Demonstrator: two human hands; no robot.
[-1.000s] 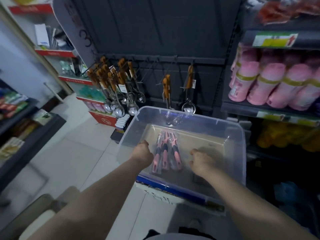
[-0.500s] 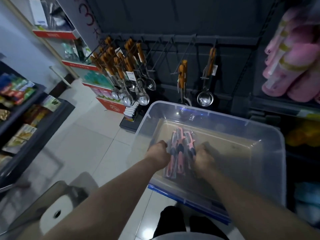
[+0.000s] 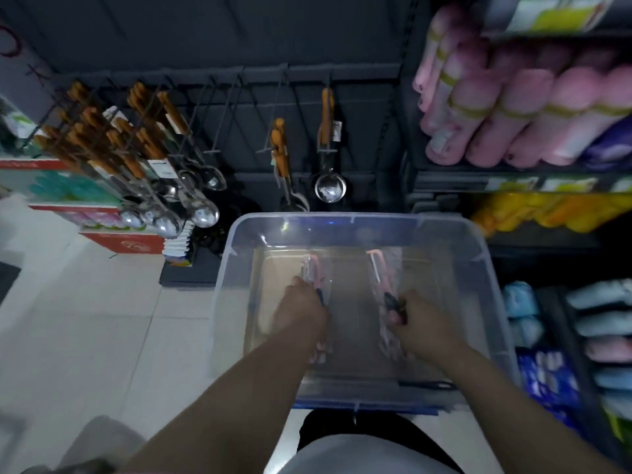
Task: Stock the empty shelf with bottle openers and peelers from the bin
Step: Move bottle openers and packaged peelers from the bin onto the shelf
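Hands are both inside a clear plastic bin [image 3: 342, 230]. The left hand [image 3: 301, 311] is clenched around a pack of pink peelers [image 3: 316, 268]. The right hand [image 3: 425, 325] pinches the dark end of a second pack [image 3: 379, 268], which lies at 3 o'clock from the first and apart from it. Beyond the bin at 12 o'clock hangs an orange-handled scoop [image 3: 330, 188]. Pink rolls [image 3: 513, 111] are stacked at 2 o'clock.

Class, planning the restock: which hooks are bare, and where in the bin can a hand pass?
Bare hooks sit between the crowded spoon cluster and the orange-handled pair. In the bin, the strip between the pink packs in the left hand and right hand is free.
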